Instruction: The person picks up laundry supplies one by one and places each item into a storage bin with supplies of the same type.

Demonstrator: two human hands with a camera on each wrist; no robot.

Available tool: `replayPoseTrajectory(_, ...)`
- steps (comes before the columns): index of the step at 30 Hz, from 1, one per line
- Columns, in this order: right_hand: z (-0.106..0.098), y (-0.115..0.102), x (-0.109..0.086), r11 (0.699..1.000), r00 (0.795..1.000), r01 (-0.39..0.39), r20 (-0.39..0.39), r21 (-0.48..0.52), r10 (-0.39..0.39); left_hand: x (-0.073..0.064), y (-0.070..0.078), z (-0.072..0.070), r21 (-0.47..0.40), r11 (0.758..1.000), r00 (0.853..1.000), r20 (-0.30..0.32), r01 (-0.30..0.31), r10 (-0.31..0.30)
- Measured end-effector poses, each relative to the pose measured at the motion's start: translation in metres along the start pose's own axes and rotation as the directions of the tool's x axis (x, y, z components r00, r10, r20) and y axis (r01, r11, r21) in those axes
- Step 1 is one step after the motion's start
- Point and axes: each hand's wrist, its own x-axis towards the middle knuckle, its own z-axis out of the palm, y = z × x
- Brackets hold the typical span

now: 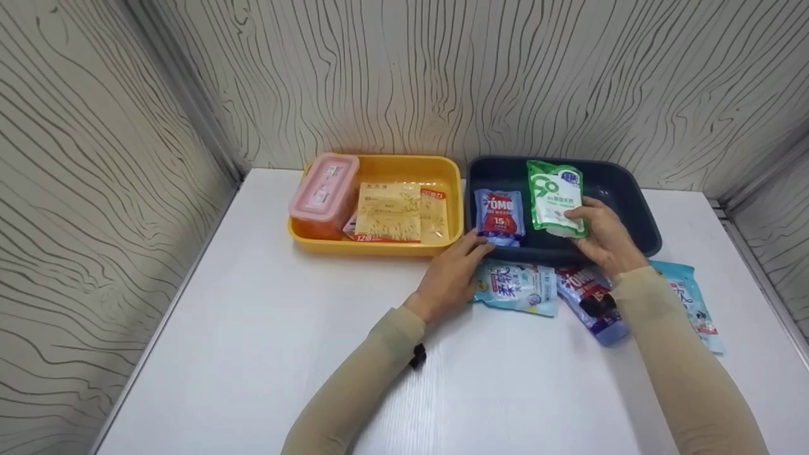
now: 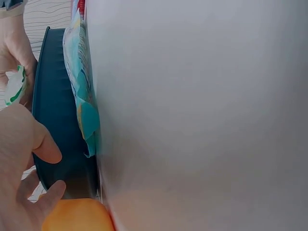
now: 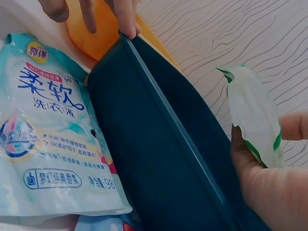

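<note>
My right hand (image 1: 603,237) holds a green and white laundry detergent pouch (image 1: 556,199) above the dark blue bin (image 1: 644,234), thumb across its front. In the right wrist view that pouch (image 3: 252,113) appears edge-on between thumb and fingers, over the bin's far side. Fingertips of my left hand (image 1: 449,275) touch the rim at the bin's near left corner, close to the yellow bin (image 1: 373,248). Inside the dark bin, at its left end, lies a purple and red OMO pouch (image 1: 499,218). A light blue detergent pouch (image 1: 515,289) lies right beside my left hand.
Another purple OMO pouch (image 1: 588,303) and a second light blue pouch (image 1: 692,303) lie on the white table (image 1: 253,354) near my right forearm. The yellow bin contains a pink-lidded box (image 1: 325,186) and flat tan packets (image 1: 389,212). A patterned wall (image 1: 404,76) stands behind both bins.
</note>
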Motion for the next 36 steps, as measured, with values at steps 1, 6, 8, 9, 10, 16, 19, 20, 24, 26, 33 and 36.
replayPoseTrajectory(1,-0.001,-0.001,0.001,1.000,1.000,0.004,-0.003,0.004,-0.004,0.000,0.000,0.000,0.001,1.000,1.000,0.000,0.001,-0.001)
replayPoseTrajectory(6,-0.005,-0.003,0.010,1.000,0.999,0.001,-0.033,-0.018,-0.002,0.000,0.000,-0.001,0.004,1.000,1.000,-0.001,0.001,-0.001)
replayPoseTrajectory(8,-0.007,-0.003,0.013,0.999,0.999,-0.005,-0.051,-0.045,0.003,0.000,0.001,-0.001,0.005,1.000,1.000,0.003,-0.001,0.001)
replayPoseTrajectory(9,-0.008,-0.003,0.014,0.998,0.998,-0.008,-0.059,-0.059,0.005,0.000,0.001,-0.001,0.006,1.000,1.000,0.004,-0.001,0.001)
replayPoseTrajectory(10,-0.008,-0.002,0.016,0.997,0.998,-0.011,-0.067,-0.080,0.005,0.000,0.001,-0.001,0.007,1.000,1.000,0.006,0.000,0.000)
replayPoseTrajectory(16,-0.009,-0.001,0.023,0.986,0.994,-0.036,-0.105,-0.165,0.018,0.000,0.000,-0.002,0.019,1.000,1.000,0.004,0.008,-0.008)
replayPoseTrajectory(19,-0.008,0.000,0.026,0.980,0.994,-0.047,-0.103,-0.195,0.027,0.001,0.000,-0.002,0.024,1.000,1.000,0.000,0.007,-0.007)
replayPoseTrajectory(20,-0.008,0.000,0.027,0.977,0.994,-0.053,-0.103,-0.207,0.032,0.001,0.000,-0.002,0.023,1.000,1.000,0.002,0.007,-0.008)
replayPoseTrajectory(24,-0.008,0.000,0.029,0.959,0.991,-0.089,-0.123,-0.268,0.058,0.001,0.001,-0.001,0.010,1.000,1.000,0.018,0.014,-0.014)
replayPoseTrajectory(26,-0.009,0.000,0.029,0.948,0.988,-0.112,-0.140,-0.298,0.072,0.001,0.001,-0.001,0.006,1.000,1.000,0.026,0.012,-0.012)
replayPoseTrajectory(33,-0.011,-0.003,0.030,0.925,0.978,-0.159,-0.182,-0.344,0.101,0.000,0.001,-0.002,0.030,1.000,0.999,0.047,0.008,-0.009)
replayPoseTrajectory(36,-0.012,-0.003,0.031,0.901,0.976,-0.173,-0.193,-0.397,0.103,0.002,0.002,-0.002,0.046,0.999,0.998,0.061,0.004,-0.007)
